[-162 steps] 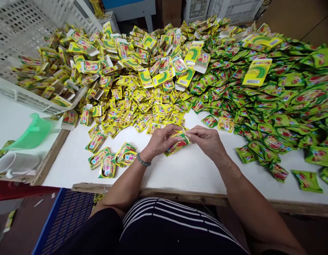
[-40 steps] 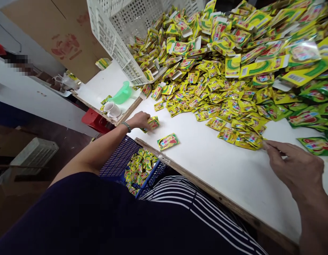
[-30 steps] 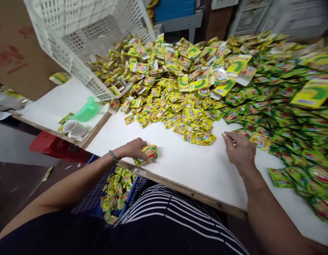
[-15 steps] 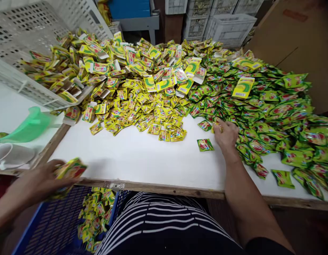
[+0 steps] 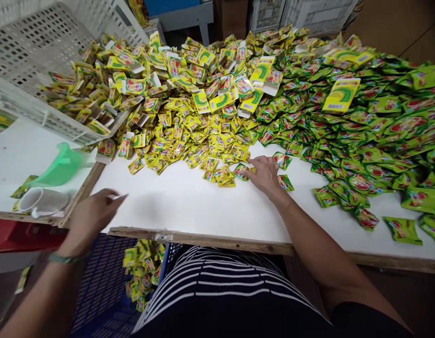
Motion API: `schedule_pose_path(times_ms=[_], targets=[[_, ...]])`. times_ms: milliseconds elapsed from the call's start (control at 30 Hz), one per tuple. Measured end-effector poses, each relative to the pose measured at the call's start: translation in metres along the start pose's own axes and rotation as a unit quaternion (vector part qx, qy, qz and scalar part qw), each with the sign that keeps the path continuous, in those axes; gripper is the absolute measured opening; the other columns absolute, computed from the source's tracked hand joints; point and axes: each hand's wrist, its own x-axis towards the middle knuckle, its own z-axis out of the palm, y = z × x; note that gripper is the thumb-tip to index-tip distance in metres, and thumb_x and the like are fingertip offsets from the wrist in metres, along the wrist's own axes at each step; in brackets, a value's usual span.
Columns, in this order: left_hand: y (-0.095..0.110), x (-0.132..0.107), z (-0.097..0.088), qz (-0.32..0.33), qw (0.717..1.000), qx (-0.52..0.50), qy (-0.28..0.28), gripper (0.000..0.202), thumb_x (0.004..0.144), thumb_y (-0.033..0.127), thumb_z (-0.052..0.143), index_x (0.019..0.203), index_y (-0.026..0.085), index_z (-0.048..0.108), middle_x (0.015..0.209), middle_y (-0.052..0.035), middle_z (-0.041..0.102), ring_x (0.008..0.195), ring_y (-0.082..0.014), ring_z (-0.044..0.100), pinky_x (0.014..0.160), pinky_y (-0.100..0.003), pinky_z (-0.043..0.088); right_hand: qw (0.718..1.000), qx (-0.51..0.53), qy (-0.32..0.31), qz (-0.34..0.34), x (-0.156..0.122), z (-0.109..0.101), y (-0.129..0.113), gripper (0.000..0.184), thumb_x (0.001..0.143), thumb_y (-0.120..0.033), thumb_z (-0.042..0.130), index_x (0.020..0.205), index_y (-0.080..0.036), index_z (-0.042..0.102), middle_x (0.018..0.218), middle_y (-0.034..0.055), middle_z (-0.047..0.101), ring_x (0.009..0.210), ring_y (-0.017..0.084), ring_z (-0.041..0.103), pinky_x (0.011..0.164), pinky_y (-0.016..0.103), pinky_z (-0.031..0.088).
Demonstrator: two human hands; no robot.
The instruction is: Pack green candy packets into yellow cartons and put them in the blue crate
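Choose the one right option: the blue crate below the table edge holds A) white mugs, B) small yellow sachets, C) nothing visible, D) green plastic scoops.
B. Small yellow sachets lie heaped in the blue mesh crate below the table edge.

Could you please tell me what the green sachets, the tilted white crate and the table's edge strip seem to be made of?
The green sachets look like printed plastic film or foil laminate, glossy, with bright highlights along their creases. The white crate looks like matt moulded plastic, with regular punched holes. The table's edge strip looks like bare, worn wood, judging by its brown, unpainted surface.
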Motion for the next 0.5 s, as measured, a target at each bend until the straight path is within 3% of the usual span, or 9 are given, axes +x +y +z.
schedule_pose_path(times_ms=[33,133,233,300,367,500], targets=[[0.032,0.006,0.005,0.012,1.000,0.014,0.009,0.034,0.081,0.058,0.048,0.083,0.025,0.058,0.071,-0.0011,0.061,0.072,-0.0254,0.059,0.067,-0.034,0.039,1.000,-0.006,-0.005,-0.003,0.000,0.001,-0.003,0.030,0.085,-0.042,0.061,0.103,-0.019,0.070,0.115,0.0151,0.064,0.110,0.036,0.050,0.088,0.049,0.038],[0.125,0.021,0.032,0.133,0.991,-0.010,0.000,0.038,0.088,0.053,0.044,0.085,0.020,0.063,0.078,-0.0059,0.066,0.079,-0.0239,0.061,0.068,-0.032,0.038,1.000,-0.007,-0.026,-0.009,-0.002,0.004,-0.006,0.025,0.084,-0.044,0.059,0.086,-0.019,0.065,0.103,0.0137,0.066,0.102,0.033,0.052,0.083,0.044,0.039],[0.191,0.036,0.066,0.214,0.977,-0.018,0.001,0.042,0.087,0.055,0.051,0.097,0.016,0.064,0.096,-0.0113,0.068,0.091,-0.0252,0.061,0.074,-0.031,0.042,1.000,0.004,-0.022,-0.017,-0.004,0.002,-0.005,0.028,0.085,-0.048,0.056,0.077,-0.021,0.058,0.086,0.0107,0.065,0.089,0.028,0.054,0.077,0.039,0.040],[0.216,0.044,0.084,0.250,0.967,0.006,-0.046,0.046,0.081,0.056,0.061,0.098,0.013,0.063,0.101,-0.0147,0.066,0.096,-0.0276,0.060,0.077,-0.032,0.044,1.000,0.020,-0.014,0.001,-0.006,-0.003,-0.003,0.032,0.083,-0.053,0.054,0.073,-0.023,0.055,0.073,0.0075,0.062,0.080,0.026,0.054,0.071,0.036,0.040],[0.229,0.050,0.096,0.266,0.960,0.010,-0.084,0.045,0.076,0.054,0.068,0.095,0.013,0.062,0.101,-0.0152,0.065,0.096,-0.0283,0.060,0.076,-0.033,0.044,0.998,0.054,0.002,0.038,-0.006,-0.009,-0.001,0.035,0.082,-0.058,0.053,0.074,-0.024,0.054,0.066,0.0045,0.058,0.072,0.024,0.054,0.065,0.033,0.038],[0.232,0.053,0.109,0.243,0.965,-0.072,-0.073,0.038,0.071,0.045,0.076,0.089,0.018,0.057,0.094,-0.0090,0.064,0.088,-0.0242,0.059,0.071,-0.032,0.043,0.983,0.163,0.030,0.081,-0.004,-0.021,-0.001,0.043,0.077,-0.064,0.055,0.083,-0.022,0.060,0.068,0.0019,0.060,0.062,0.018,0.052,0.059,0.030,0.037]])
